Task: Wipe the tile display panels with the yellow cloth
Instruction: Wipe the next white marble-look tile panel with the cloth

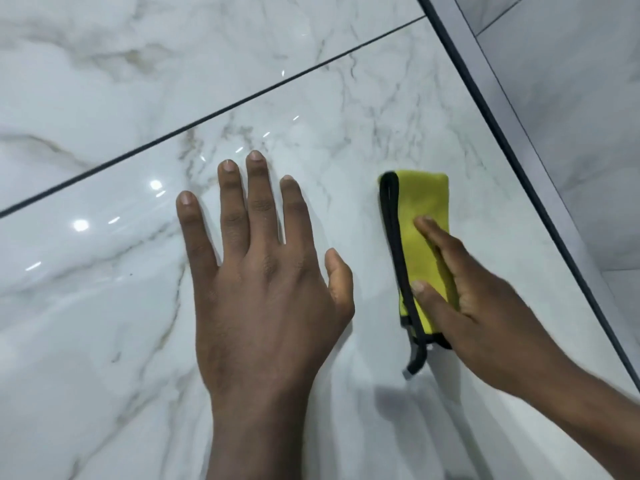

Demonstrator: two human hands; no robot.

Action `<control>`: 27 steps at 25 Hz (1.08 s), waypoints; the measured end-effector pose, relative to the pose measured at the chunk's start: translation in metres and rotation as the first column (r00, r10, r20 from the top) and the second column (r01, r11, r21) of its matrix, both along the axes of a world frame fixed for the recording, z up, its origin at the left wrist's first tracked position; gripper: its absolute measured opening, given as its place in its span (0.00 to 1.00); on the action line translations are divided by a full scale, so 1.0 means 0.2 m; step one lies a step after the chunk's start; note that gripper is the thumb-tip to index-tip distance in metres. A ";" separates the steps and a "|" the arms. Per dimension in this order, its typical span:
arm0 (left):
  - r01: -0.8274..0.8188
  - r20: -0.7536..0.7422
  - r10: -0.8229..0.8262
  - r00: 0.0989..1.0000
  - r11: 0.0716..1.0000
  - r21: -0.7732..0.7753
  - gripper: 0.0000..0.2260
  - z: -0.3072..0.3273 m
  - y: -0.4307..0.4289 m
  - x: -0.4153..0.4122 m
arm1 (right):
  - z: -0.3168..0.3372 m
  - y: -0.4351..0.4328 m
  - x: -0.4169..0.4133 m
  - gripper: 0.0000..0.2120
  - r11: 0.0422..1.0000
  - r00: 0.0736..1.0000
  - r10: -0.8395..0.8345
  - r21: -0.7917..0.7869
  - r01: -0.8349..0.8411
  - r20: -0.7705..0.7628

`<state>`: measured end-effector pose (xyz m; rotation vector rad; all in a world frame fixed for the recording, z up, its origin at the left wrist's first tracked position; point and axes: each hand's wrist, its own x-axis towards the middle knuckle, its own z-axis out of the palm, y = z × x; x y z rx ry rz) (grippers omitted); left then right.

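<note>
Head view:
- A glossy white marble-patterned tile panel [104, 306] with grey and brownish veins is seen filling most of the picture; bright light reflections are scattered over its left part.
- A thin dark joint line [242, 102] is seen running from the left edge up to the far right, dividing this panel from a second marble tile [138, 46] beyond it.
- A dark frame strip [519, 150] is laid diagonally along the right side, with another grey marbled panel [588, 116] beyond it.
- The left hand [263, 271] is laid flat on the near panel, palm down, with fingers straight and spread and nothing held.
- The yellow cloth [420, 237], folded into a long strip with black edging, is placed on the same panel, just right of the left hand and apart from it, left of the frame strip.
- A loose black end of the edging is seen trailing off the cloth's near end.
- The right hand [485, 306] is pressed onto the cloth with straight fingers, the thumb lying on the black edge; the cloth is pinned flat, not clutched.
</note>
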<state>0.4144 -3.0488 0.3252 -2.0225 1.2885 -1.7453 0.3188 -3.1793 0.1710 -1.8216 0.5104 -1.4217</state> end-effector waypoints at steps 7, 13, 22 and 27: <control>0.029 0.010 -0.029 1.000 1.000 -0.003 0.34 -0.01 0.01 0.01 | 0.16 -0.05 0.13 0.26 0.999 0.904 -0.023 0.041 0.007 0.427; 0.046 0.024 -0.045 0.999 0.998 -0.033 0.30 -0.03 0.00 0.03 | 0.12 0.00 0.16 0.28 0.989 0.983 -0.113 -0.084 0.126 0.145; 0.031 0.050 -0.028 0.998 0.997 -0.070 0.30 -0.03 -0.01 0.04 | 0.32 -0.14 0.13 0.30 0.982 0.979 0.154 -0.133 -0.136 0.132; 0.039 0.073 -0.032 0.997 0.995 -0.091 0.30 -0.03 -0.01 0.04 | 0.03 0.01 0.12 0.28 0.971 0.976 0.178 -0.185 -0.154 0.124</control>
